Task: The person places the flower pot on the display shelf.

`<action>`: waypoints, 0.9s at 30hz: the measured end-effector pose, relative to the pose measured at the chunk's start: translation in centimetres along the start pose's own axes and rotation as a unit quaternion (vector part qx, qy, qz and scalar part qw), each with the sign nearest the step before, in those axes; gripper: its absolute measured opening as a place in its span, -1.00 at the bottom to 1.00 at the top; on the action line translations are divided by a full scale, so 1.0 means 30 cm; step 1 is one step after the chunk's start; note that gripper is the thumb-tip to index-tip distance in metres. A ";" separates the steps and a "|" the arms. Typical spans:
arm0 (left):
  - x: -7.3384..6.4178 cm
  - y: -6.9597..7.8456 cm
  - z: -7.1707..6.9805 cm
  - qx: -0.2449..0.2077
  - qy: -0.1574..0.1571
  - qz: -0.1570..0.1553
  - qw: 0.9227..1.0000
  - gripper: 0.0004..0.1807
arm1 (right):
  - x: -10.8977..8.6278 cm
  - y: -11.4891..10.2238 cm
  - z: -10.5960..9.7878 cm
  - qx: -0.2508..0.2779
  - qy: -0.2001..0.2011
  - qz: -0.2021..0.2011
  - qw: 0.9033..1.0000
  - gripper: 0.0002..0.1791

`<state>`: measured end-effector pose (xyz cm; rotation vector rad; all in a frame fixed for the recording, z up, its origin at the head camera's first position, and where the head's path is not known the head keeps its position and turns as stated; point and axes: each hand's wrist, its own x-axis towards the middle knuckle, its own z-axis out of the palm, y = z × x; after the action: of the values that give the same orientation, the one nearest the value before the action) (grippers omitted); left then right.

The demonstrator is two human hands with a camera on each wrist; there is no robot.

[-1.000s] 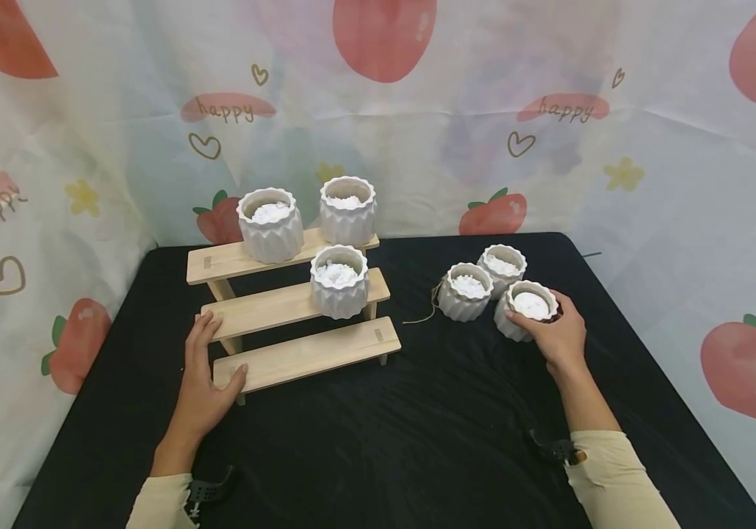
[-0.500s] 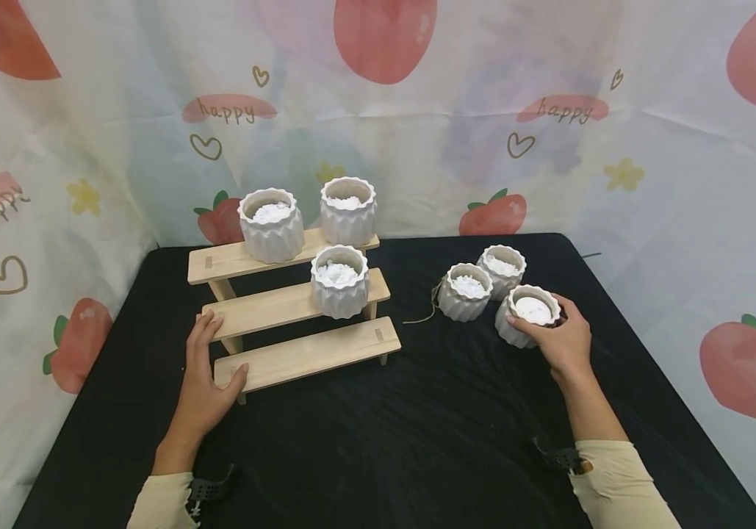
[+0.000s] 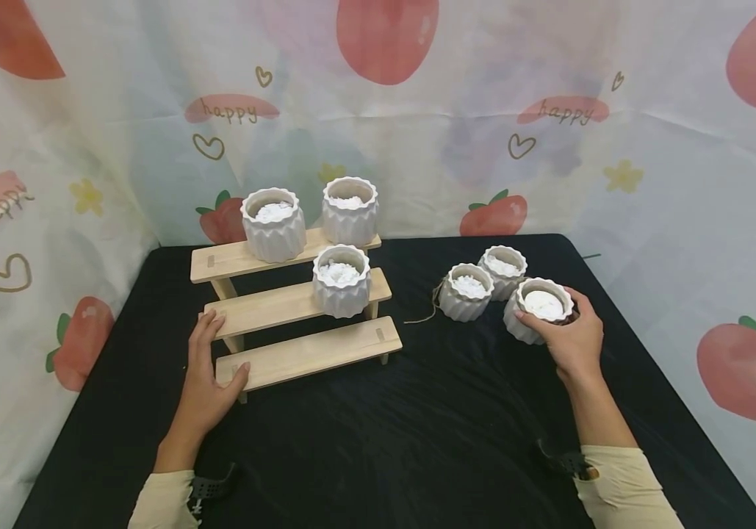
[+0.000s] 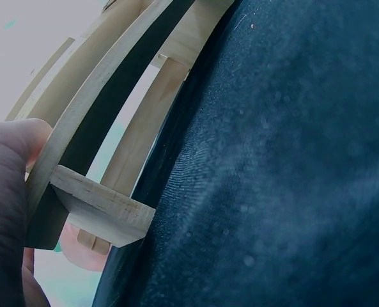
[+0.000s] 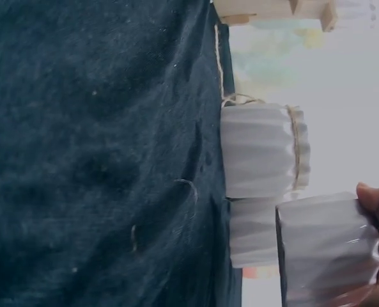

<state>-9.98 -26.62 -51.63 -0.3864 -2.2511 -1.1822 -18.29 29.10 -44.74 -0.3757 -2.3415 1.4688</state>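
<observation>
In the head view, my right hand point(image 3: 574, 339) grips a white fluted pot point(image 3: 522, 322) by its rim, thumb on the near side. The pot holds white filling. The right wrist view shows this pot point(image 5: 326, 246) tilted slightly, its base off the black cloth. Just left of it, two like pots point(image 3: 462, 300) point(image 3: 502, 273) stand on the cloth, close together. My left hand point(image 3: 204, 389) holds the left end of a three-step wooden stand point(image 3: 318, 355), thumb on the lowest shelf and fingers at the middle one. Part of that grip is hidden.
Two white pots point(image 3: 273, 234) point(image 3: 350, 219) stand on the top shelf, and another pot point(image 3: 341, 290) sits at the right of the middle shelf. A loose twine end point(image 3: 422, 320) trails from the left table pot. Printed curtains point(image 3: 404, 162) enclose the black table point(image 3: 378, 455).
My right hand has moved slightly right with its pot, which has risen and come away from the other two. The left hand stays on the stand.
</observation>
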 end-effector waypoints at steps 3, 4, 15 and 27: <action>0.001 0.000 0.003 0.001 0.000 0.001 1.000 -0.02 | -0.005 -0.010 0.000 0.028 0.015 -0.009 0.999 -0.02; 0.001 -0.001 0.003 0.003 0.000 0.001 1.000 -0.02 | -0.007 -0.014 0.000 0.038 0.018 -0.012 0.999 -0.02; 0.004 -0.001 0.002 0.001 0.001 0.005 1.000 -0.03 | -0.031 -0.103 0.009 0.100 0.037 -0.079 0.991 -0.06; 0.001 -0.005 0.000 -0.001 0.000 0.005 1.000 -0.02 | -0.085 -0.188 0.031 0.115 0.021 -0.134 0.984 -0.10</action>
<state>-10.08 -26.69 -51.70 -0.3976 -2.2453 -1.1804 -16.59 24.90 -40.42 -0.0291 -2.0637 1.5570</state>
